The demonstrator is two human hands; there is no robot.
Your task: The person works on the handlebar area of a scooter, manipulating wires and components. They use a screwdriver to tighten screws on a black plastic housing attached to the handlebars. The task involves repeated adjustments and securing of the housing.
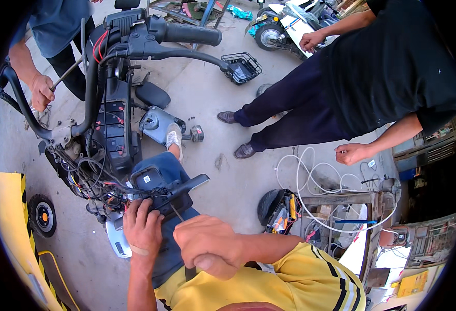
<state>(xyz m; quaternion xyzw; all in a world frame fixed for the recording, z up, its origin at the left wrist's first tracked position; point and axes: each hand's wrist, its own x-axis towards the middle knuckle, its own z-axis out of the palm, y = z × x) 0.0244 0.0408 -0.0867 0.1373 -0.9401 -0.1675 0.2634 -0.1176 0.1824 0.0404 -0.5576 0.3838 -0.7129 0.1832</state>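
My left hand (143,228) grips the lower edge of a black plastic housing (173,199), its fingers curled against the part. The housing hangs at the front of a partly stripped electric scooter (119,111), beside a thick bundle of bare wiring (90,173). My right hand (207,243) is closed in a fist around a screwdriver (176,212). Only its thin metal shaft shows clearly, slanting toward the housing; most of the handle is hidden in my fist. Whether the tip sits in a screw I cannot tell.
At the upper left, another person's hand (42,92) holds a long thin tool. A person in black (388,78) stands at the right. On the floor lie a cordless drill (194,133), a wire basket (242,67), a wheel (42,215) and a white hose (299,179).
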